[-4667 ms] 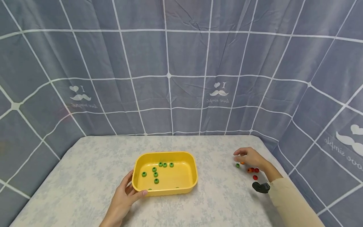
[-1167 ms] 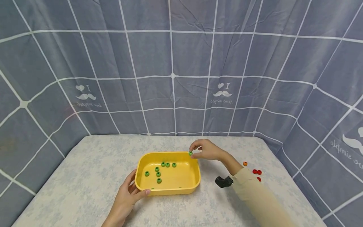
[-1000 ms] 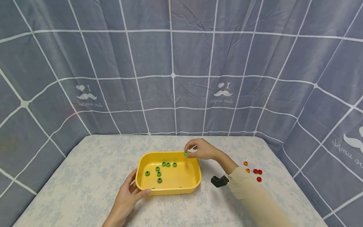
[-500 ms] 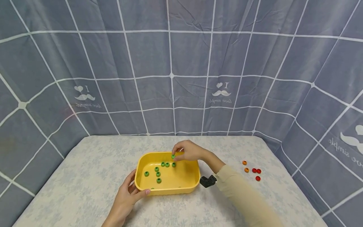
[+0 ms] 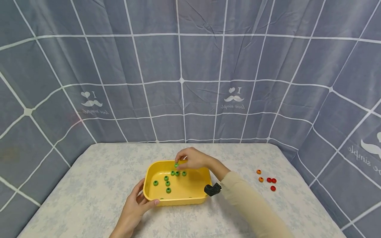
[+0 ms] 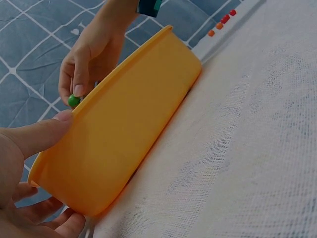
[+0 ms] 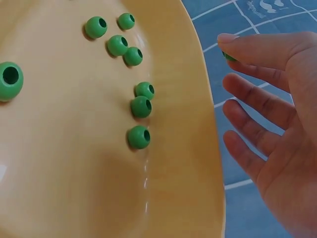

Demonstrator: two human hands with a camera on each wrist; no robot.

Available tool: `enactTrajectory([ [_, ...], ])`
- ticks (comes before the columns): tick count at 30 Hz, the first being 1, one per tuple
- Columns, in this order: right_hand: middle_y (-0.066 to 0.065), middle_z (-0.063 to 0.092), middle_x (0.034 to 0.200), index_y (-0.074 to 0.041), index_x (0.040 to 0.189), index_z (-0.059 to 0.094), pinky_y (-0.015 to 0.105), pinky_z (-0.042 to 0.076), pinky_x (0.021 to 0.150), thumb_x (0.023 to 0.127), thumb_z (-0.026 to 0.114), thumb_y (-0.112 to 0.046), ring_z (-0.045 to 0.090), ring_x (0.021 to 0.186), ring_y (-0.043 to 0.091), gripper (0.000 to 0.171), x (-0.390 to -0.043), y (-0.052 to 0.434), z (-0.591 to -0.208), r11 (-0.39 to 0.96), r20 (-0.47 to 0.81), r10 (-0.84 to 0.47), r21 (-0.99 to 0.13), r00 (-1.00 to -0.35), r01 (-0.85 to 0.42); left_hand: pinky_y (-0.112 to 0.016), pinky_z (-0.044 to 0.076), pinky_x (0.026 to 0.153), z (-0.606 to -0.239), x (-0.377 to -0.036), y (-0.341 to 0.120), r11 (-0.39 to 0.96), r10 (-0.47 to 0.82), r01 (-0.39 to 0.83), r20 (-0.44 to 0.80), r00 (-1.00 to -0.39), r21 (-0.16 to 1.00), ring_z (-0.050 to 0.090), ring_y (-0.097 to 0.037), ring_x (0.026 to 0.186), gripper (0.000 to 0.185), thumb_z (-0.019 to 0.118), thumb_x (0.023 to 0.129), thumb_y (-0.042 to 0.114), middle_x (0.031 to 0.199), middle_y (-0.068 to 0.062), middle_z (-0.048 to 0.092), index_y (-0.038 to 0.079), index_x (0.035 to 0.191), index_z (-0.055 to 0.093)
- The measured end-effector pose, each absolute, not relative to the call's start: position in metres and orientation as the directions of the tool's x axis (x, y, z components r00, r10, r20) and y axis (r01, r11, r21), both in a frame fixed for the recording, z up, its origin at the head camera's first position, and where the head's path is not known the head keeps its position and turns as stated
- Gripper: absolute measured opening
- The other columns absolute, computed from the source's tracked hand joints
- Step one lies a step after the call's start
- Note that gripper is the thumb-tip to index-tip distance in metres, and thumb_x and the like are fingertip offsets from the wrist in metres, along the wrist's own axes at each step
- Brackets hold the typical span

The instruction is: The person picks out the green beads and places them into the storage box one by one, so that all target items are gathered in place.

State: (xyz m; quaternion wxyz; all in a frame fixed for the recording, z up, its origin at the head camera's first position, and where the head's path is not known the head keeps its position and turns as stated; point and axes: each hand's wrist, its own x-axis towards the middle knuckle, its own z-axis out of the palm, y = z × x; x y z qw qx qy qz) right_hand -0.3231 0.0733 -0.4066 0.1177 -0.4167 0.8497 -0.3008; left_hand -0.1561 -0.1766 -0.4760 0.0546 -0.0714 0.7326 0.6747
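A yellow plastic tray (image 5: 196, 200) stands on the table, with several green beads (image 5: 168, 190) scattered over its floor. My left hand (image 5: 130, 209) grips its left end; in the left wrist view the thumb lies on the rim and the fingers curl against the underside of the tray (image 6: 124, 129). Above the far side of the tray, my right hand (image 5: 194, 158) pinches one green bead (image 5: 176, 165) between thumb and index finger. In the right wrist view this bead (image 7: 229, 57) is mostly hidden by the thumb, and the other fingers are spread apart.
To the right on the pale patterned tablecloth (image 5: 238, 211) lie two orange beads (image 5: 259, 172) and three red beads (image 5: 273, 188). A black wrist camera (image 5: 212, 189) juts from the right sleeve over the tray's right rim. A grey-blue checked curtain (image 5: 196, 109) closes off the back and sides.
My right hand has left the loose beads on the right with a green bead and moved left over the tray, slowing lately. My left hand keeps its hold on the tray.
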Motion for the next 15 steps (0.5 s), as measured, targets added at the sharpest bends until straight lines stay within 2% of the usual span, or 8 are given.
enactTrajectory([
  [7, 0.001, 0.072, 0.111, -0.004, 0.110, 0.076, 0.031, 0.055, 0.097, 0.094, 0.080, -0.015, 0.063, 0.107, 0.019, 0.020, -0.3235, 0.0703, -0.4060, 0.457, 0.046, -0.793, -0.613, -0.607, -0.644, -0.034, 0.052, 0.104, -0.4759, -0.1558, -0.1766, 0.073, -0.029, -0.180, -0.178, -0.984, 0.981, 0.032, -0.041, 0.148, 0.112, 0.089, 0.085, 0.027, 0.169, -0.020, 0.016, 0.008, 0.166, 0.014],
  [15, 0.010, 0.072, 0.115, 0.000, 0.113, 0.075, 0.040, 0.055, 0.101, 0.094, 0.079, -0.014, 0.064, 0.113, 0.032, 0.023, -0.3235, 0.0733, -0.4048, 0.468, 0.029, -0.781, -0.634, -0.624, -0.616, -0.035, 0.054, 0.102, -0.4765, -0.1562, -0.1768, 0.061, -0.033, -0.186, -0.184, -0.982, 0.981, 0.033, -0.042, 0.148, 0.113, 0.089, 0.085, 0.025, 0.168, -0.021, 0.016, 0.008, 0.167, 0.014],
])
